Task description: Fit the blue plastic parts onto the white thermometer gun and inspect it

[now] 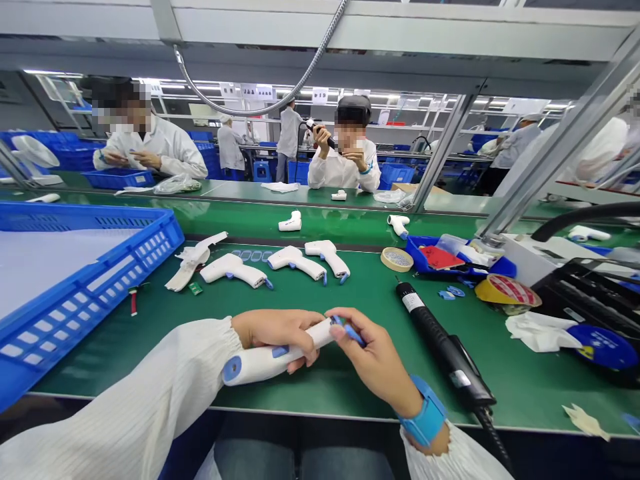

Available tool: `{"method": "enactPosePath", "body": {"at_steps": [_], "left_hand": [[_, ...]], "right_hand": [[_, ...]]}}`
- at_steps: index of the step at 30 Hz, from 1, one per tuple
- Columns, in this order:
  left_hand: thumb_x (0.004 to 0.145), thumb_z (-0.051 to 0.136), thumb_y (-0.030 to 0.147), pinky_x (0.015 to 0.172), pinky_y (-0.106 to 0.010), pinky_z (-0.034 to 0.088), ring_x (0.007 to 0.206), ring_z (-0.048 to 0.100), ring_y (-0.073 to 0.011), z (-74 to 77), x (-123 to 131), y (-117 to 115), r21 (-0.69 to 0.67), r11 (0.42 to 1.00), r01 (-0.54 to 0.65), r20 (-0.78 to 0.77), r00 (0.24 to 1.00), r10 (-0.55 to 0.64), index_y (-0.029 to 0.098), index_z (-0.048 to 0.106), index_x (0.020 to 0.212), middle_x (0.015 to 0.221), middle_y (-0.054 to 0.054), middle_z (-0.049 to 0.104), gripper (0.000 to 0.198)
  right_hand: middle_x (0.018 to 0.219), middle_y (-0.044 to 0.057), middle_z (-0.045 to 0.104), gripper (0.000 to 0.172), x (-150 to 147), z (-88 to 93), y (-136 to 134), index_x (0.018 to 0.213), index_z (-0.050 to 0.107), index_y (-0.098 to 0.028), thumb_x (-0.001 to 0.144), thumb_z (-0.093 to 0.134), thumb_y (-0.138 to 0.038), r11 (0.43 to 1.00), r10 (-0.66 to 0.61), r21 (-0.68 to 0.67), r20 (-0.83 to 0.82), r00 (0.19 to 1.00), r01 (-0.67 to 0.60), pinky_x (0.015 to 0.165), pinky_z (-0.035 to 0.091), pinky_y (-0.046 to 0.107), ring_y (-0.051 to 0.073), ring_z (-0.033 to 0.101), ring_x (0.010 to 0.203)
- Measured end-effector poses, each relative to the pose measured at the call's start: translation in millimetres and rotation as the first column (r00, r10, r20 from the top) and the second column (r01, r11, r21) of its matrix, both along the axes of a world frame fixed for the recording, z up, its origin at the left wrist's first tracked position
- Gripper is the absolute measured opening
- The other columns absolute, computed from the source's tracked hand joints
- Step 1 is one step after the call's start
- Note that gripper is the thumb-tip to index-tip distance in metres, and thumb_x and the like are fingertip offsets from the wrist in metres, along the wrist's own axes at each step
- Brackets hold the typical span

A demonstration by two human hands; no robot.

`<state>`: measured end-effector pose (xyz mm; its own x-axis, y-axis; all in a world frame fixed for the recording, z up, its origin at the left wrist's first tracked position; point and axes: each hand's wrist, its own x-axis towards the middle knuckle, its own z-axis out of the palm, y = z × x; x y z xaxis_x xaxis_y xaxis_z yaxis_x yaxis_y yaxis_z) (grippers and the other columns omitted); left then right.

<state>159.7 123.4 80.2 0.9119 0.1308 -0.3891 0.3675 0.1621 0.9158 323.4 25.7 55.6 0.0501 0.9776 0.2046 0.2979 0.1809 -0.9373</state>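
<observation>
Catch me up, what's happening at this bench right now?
A person's left hand grips a white gun-shaped thermometer while the right hand, with a blue wristband, pinches a small blue part at its end. Three similar units lie ahead on the green bench mat, near a black electric screwdriver.

The green desk (370, 300) runs across the view. At its left sits a blue crate (75, 313). Three white thermometers (296, 263) lie side by side toward the back, just beside foam strips (193, 260) and a small green board (195, 287). Further right lie a black screwdriver (445, 340), a small tape roll (397, 259), a blue tray (417, 250) holding red and white items, a yellow tape roll (507, 292) and crumpled white cloth (540, 332).
</observation>
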Motion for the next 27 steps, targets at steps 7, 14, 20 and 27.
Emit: {"method": "enactPosePath", "body": {"at_steps": [7, 14, 20, 27], "left_hand": [[0.082, 0.046, 0.035, 0.064, -0.032, 0.050, 0.065, 0.064, -0.0197, -24.7, -7.1, 7.6, -0.401, 0.915, 0.049, 0.221, 0.974, 0.045, 0.012, 0.051, 0.114, 0.104, -0.014, 0.063, 0.040], [0.076, 0.056, 0.056, 0.079, -0.032, 0.049, 0.087, 0.062, -0.0253, -33.0, -47.2, 20.3, -0.567, 0.743, -0.354, 0.113, 0.861, 0.496, 0.003, 0.050, 0.122, 0.092, -0.012, 0.067, 0.071], [0.069, 0.075, 0.026, 0.068, -0.026, 0.051, 0.076, 0.059, -0.0160, -33.4, -57.1, 19.2, -0.250, 0.690, -0.679, 0.049, 0.703, 0.709, 0.015, 0.059, 0.111, 0.086, -0.003, 0.064, 0.046], [0.081, 0.064, 0.033, 0.057, -0.017, 0.046, 0.064, 0.054, -0.0097, -40.2, -50.3, 19.9, -0.232, 0.557, -0.798, 0.093, 0.551, 0.829, 0.016, 0.061, 0.102, 0.071, 0.002, 0.057, 0.028]], "right_hand": [[0.051, -0.007, 0.042, 0.042, -1.6, -7.3, 7.2, 0.084, 0.055, -0.018, 0.080, 0.052, -0.059, 0.978, -0.072, -0.209, -0.350, 0.934, -0.003, 0.039, 0.019, 0.023, 0.006, 0.029, 0.040], [0.048, -0.008, 0.041, 0.049, -3.8, -14.9, 2.9, 0.081, 0.055, -0.017, 0.073, 0.059, -0.065, 0.943, -0.287, -0.304, -0.534, 0.795, 0.136, 0.040, 0.021, 0.020, 0.005, 0.031, 0.038], [0.060, -0.002, 0.053, 0.051, -0.6, -17.9, -0.2, 0.086, 0.054, -0.016, 0.069, 0.063, -0.063, 0.934, -0.244, -0.355, -0.552, 0.797, 0.040, 0.038, 0.011, 0.020, 0.004, 0.034, 0.040], [0.064, -0.001, 0.058, 0.035, 4.5, -18.7, -4.7, 0.080, 0.054, -0.017, 0.077, 0.060, -0.052, 0.934, -0.120, -0.357, -0.402, 0.908, -0.034, 0.041, 0.014, 0.023, 0.003, 0.027, 0.038]]}}
